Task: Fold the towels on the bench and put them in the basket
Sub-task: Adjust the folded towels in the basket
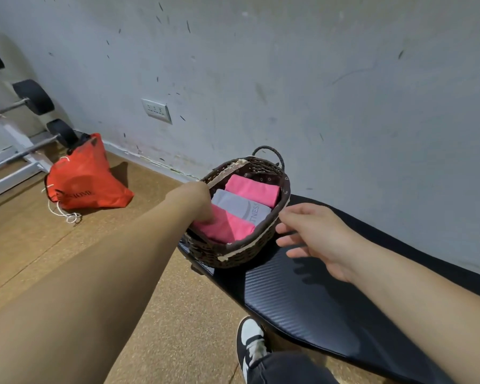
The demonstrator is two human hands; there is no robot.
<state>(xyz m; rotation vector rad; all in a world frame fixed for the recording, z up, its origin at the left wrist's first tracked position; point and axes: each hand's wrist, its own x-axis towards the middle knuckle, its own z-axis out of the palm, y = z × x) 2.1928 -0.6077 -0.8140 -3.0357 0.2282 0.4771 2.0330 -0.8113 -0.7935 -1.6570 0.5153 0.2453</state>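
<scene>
A dark wicker basket stands at the left end of the black padded bench. Three folded towels lie side by side in it: a pink towel nearest, a grey towel in the middle, a second pink towel at the back. My left hand reaches into the basket's left side, its fingers pointing down and pressing on the near pink towel. My right hand hovers just right of the basket's rim, fingers spread and relaxed, holding nothing.
An orange drawstring bag lies on the brown floor by the wall at left. Barbells with black plates sit on a rack at the far left. A wall socket is above. My shoe is beside the bench.
</scene>
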